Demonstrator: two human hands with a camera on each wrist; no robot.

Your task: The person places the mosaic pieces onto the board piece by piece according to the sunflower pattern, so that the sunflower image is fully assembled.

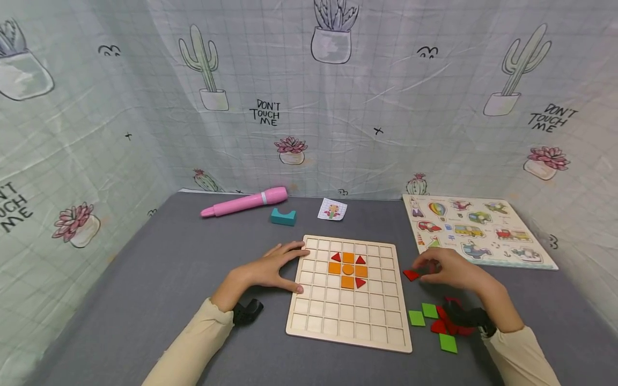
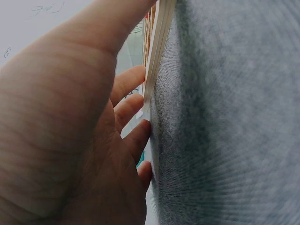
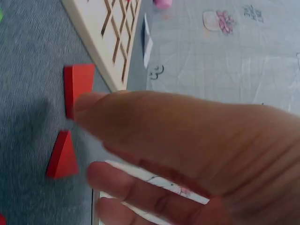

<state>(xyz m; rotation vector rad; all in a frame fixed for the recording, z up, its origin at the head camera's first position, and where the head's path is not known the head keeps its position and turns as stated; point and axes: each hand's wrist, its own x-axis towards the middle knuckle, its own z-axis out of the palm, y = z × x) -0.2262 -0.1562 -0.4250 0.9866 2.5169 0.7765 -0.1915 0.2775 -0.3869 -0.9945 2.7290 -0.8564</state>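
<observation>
Head view: looking forward and down from above the table, taking in the board, both hands and the cloth backdrop. Left wrist view: sitting very close behind the left hand, facing along the grey surface toward the board's edge, seen side-on. Right wrist view: hovering close over the right hand, facing down at the red pieces and a board corner. Sharing the board across all three.

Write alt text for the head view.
A right hand reaches for a red triangle beside a wooden grid board holding an orange and red pattern, while the left hand rests on the board's left edge.
</observation>
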